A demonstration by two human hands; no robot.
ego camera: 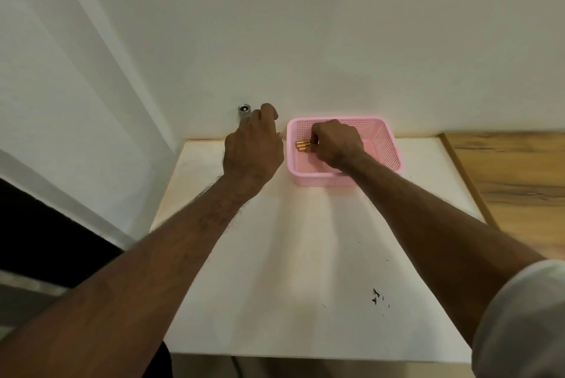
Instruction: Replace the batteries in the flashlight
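A silver flashlight [244,110] stands upright at the table's far left, its top end showing above my left hand [252,151], which is wrapped around its body. To its right sits a pink mesh basket [386,145] against the wall. Inside it lie gold-coloured batteries [302,146] side by side. My right hand [336,143] reaches into the basket with its fingertips closed on the batteries' right ends. The flashlight's lower part is hidden behind my left hand.
The white table [290,255] ends at a white wall at the back. A wood-grain surface [519,179] adjoins it on the right. Small dark marks [376,296] dot the tabletop near the front right. The left table edge drops to a dark gap.
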